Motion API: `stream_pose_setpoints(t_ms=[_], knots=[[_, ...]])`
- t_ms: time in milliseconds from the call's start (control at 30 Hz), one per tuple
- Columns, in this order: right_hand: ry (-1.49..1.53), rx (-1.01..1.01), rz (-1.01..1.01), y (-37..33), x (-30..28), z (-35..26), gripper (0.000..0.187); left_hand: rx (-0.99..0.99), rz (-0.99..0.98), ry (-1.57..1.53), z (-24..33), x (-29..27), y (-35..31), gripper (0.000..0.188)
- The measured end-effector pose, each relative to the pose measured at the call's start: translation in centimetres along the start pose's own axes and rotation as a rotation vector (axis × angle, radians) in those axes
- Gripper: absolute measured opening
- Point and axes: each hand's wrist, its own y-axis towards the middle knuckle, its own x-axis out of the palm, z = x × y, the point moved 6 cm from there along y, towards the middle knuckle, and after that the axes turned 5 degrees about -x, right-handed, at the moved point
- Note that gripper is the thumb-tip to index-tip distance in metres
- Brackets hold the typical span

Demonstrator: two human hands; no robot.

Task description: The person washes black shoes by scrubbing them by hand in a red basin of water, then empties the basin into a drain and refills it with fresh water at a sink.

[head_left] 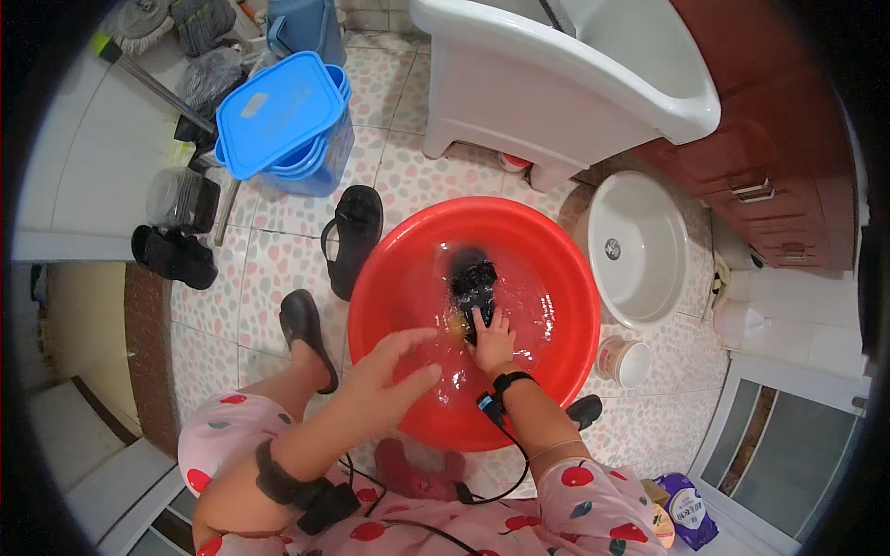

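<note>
A large red basin (371, 278) of water stands on the floor before me. In it lies a black sandal (473, 276), wet and partly under the water. My right hand (494, 345) grips the sandal's near end, thumb on top. A small yellowish patch (457, 324) shows beside the sandal, too blurred to name. Over the basin's near left rim, my left hand (397, 378) hovers with thumb and fingers apart, holding nothing. Another black sandal (355, 239) rests on the tiles just left of the basin.
A white basin (686, 243) and a small white tub (633, 364) stand at the right. Lidded blue buckets (283, 111) are at the far left, near a black pair of slippers (176, 258). A white washtub (547, 102) stands behind the basin. Cables hang by my wrists.
</note>
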Motion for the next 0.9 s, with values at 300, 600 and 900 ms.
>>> stream_pose_setpoints(t_ms=[300, 600, 900], knots=[[-0.001, 0.147, -0.171, 2.1, 0.5, 0.6, 0.086, 0.042, -0.039, 0.073, 1.0, 1.4, 0.9, 0.042], [0.404, 0.012, -0.450, -0.2, -1.9, 0.5, 0.105, 0.214, -0.046, 0.130, 1.3, 2.6, 0.6, 0.042], [1.918, 0.294, -0.468, -10.0, -11.2, -2.5, 0.032, 0.214, -0.118, -0.067, 1.2, 4.1, 1.4, 0.037]])
